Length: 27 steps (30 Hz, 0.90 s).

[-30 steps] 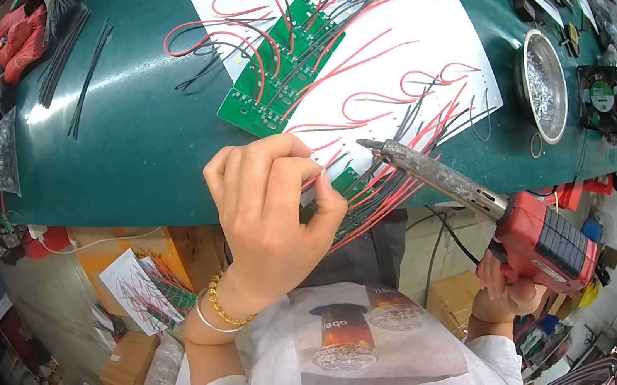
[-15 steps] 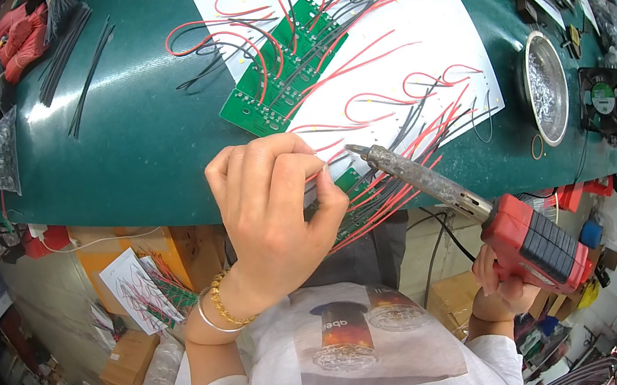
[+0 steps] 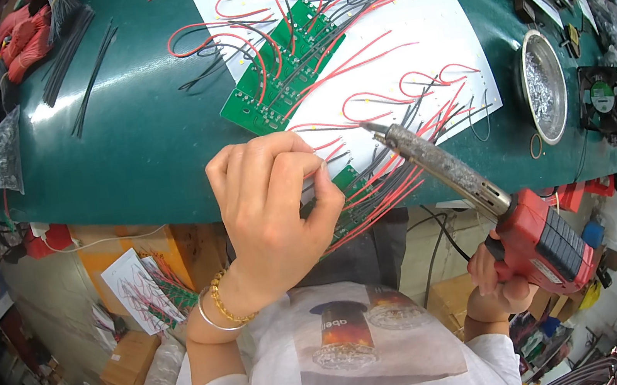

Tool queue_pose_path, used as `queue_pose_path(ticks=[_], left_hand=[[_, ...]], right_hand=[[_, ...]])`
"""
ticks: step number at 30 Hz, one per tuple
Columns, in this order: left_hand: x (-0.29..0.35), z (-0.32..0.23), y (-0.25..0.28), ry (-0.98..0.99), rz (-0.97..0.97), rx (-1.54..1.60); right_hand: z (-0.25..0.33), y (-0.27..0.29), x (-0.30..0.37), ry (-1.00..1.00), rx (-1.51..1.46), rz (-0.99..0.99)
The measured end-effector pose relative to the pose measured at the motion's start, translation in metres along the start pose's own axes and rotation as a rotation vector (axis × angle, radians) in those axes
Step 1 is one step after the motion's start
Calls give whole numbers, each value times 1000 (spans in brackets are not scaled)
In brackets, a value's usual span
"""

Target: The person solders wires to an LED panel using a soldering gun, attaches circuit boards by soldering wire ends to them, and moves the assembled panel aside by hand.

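My left hand [image 3: 266, 198] is closed in a pinch at the table's near edge, thumb and forefinger together on a thin wire, mostly hidden by the fingers. Beside it, a green circuit board [image 3: 349, 178] with red and black wires [image 3: 394, 190] lies partly under the hand. My right hand [image 3: 498, 280] grips the red handle of a soldering gun [image 3: 537, 240]. Its metal tip points up and left, above the white sheet [image 3: 385, 65] and apart from the left fingers. Farther off, a larger green board [image 3: 284, 67] with looped red and black wires rests on that sheet.
On the right of the green table [image 3: 137, 137] stand a metal bowl [image 3: 544, 87] of shiny bits and a black fan [image 3: 602, 101]. Black wire lengths [image 3: 95, 80] and red bundles [image 3: 24, 43] lie at left. Below are cardboard boxes [image 3: 128, 362].
The soldering gun has moved to the right and its tip has lifted away from my left fingertips. My left hand stays nearly in place, still pinched.
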<state>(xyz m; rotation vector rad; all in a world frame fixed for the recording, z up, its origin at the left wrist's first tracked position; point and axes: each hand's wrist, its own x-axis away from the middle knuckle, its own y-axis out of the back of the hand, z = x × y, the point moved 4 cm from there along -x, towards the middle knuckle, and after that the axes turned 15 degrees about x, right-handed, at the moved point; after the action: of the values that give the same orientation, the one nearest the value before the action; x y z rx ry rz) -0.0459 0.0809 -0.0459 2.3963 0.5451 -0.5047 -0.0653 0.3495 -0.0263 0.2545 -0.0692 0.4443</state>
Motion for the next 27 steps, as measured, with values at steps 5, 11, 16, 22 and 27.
queue_pose_path(ticks=[5,11,16,22,27], left_hand=[[2,-2,5,-37,-68,30],[-1,-7,9,-204,262,67],[5,-34,10,-219,230,-253],[4,-48,-5,-127,334,-346],[5,-38,1,-32,272,-207]], right_hand=[[-4,-10,2,-56,-127,-67],[6,-15,-6,-1,-101,2],[4,-15,-3,17,-147,-4],[5,-15,-5,88,-148,-45],[7,-12,-6,133,-191,-77]])
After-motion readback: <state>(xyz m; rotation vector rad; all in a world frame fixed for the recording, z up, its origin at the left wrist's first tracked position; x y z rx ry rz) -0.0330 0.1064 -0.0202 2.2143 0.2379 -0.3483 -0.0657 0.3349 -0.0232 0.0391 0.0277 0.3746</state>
